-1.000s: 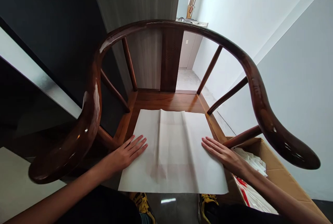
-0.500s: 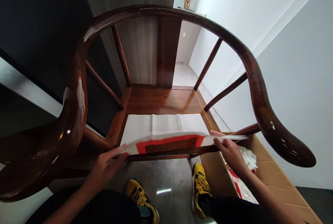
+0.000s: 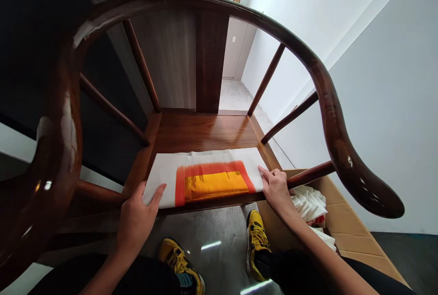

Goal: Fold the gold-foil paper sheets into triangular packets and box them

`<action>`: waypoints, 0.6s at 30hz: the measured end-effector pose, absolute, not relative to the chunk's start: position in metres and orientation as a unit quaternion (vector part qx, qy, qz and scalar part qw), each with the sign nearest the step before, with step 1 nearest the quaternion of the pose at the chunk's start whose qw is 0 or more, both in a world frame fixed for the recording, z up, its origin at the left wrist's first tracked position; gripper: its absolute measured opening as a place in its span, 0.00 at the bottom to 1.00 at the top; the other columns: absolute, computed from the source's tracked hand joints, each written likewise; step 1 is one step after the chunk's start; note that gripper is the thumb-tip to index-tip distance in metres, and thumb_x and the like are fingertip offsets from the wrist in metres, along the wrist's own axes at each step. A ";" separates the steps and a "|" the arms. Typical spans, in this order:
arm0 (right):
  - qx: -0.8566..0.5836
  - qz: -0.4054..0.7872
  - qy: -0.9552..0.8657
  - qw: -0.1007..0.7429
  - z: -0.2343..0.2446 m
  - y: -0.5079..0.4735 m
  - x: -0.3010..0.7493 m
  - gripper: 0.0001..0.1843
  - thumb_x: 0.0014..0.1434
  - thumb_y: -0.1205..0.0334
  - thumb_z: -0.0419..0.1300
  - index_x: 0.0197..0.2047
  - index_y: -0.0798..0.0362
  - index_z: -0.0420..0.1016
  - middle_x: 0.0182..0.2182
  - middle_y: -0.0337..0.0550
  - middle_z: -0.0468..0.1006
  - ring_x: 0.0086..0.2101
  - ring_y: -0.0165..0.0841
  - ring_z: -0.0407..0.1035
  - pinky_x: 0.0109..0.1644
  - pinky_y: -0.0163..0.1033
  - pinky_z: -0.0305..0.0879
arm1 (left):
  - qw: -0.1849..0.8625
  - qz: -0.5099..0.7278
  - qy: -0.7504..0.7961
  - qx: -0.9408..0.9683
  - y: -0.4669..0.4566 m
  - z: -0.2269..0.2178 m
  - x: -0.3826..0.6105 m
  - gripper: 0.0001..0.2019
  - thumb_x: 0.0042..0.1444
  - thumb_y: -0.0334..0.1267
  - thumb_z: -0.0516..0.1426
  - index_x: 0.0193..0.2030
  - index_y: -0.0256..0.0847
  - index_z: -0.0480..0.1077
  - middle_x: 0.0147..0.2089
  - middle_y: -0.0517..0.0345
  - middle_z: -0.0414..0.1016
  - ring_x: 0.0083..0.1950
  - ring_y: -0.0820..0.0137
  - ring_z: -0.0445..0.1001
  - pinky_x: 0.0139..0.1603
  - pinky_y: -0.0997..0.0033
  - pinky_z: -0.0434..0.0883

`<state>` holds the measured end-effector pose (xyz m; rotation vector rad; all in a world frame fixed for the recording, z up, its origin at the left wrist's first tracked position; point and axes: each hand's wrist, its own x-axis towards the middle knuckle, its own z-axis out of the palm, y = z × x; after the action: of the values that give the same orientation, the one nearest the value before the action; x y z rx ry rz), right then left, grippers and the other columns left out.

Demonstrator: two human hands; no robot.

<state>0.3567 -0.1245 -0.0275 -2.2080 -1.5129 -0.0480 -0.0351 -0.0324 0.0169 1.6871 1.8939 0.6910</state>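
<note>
A folded white sheet [image 3: 162, 181] lies across the front of the wooden seat [image 3: 201, 133] of a dark horseshoe-back chair. Its upper face bears an orange-red rectangular band around a yellow-gold panel [image 3: 215, 185]. My left hand [image 3: 137, 219] holds the sheet's left end, thumb on top and fingers hidden beneath. At the right end, my right hand [image 3: 276, 190] grips the edge with its fingers. Both hands sit at the seat's front edge.
The chair's curved armrest [image 3: 328, 103] and spindles arch around the seat. A cardboard box [image 3: 345, 222] at lower right holds white folded packets [image 3: 308, 203]. My yellow sneakers [image 3: 258, 244] stand on the polished concrete floor [image 3: 215, 263] below.
The white sheet, flat on the seat with my palms on it, was lifted and folded toward me. It now lies lower on the seat, its orange and yellow printed face showing.
</note>
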 end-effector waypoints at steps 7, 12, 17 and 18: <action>-0.803 -0.029 -0.569 0.174 -0.035 -0.114 0.368 0.25 0.71 0.66 0.49 0.65 0.53 0.78 0.35 0.48 0.68 0.40 0.42 0.61 0.52 0.48 0.58 | 0.226 0.247 0.687 0.645 -0.020 0.016 -0.028 0.27 0.61 0.61 0.54 0.56 0.42 0.74 0.48 0.45 0.86 0.50 0.47 0.83 0.47 0.57 0.77; -0.811 -0.033 -0.567 0.141 -0.042 -0.110 0.374 0.27 0.71 0.68 0.49 0.67 0.47 0.76 0.33 0.45 0.67 0.38 0.40 0.60 0.50 0.47 0.53 | 0.201 0.234 0.693 0.652 -0.017 0.014 -0.027 0.26 0.62 0.58 0.54 0.57 0.41 0.73 0.51 0.44 0.85 0.51 0.45 0.83 0.48 0.54 0.76; -0.829 -0.028 -0.543 0.133 -0.041 -0.107 0.376 0.26 0.72 0.66 0.50 0.66 0.43 0.77 0.33 0.46 0.68 0.37 0.40 0.57 0.47 0.45 0.50 | 0.183 0.232 0.699 0.651 -0.016 0.012 -0.025 0.23 0.64 0.53 0.54 0.57 0.40 0.73 0.51 0.42 0.84 0.50 0.46 0.83 0.48 0.55 0.76; -0.835 -0.024 -0.533 0.132 -0.040 -0.107 0.376 0.25 0.72 0.66 0.51 0.66 0.43 0.78 0.33 0.46 0.69 0.37 0.40 0.56 0.46 0.45 0.50 | 0.180 0.231 0.701 0.650 -0.016 0.012 -0.024 0.22 0.65 0.52 0.54 0.57 0.40 0.73 0.51 0.42 0.84 0.50 0.46 0.83 0.48 0.55 0.76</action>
<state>0.3759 -0.1067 -0.0404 -2.4239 -1.5474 -0.0709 -0.0241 -0.0158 0.0121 1.8363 1.9819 0.6538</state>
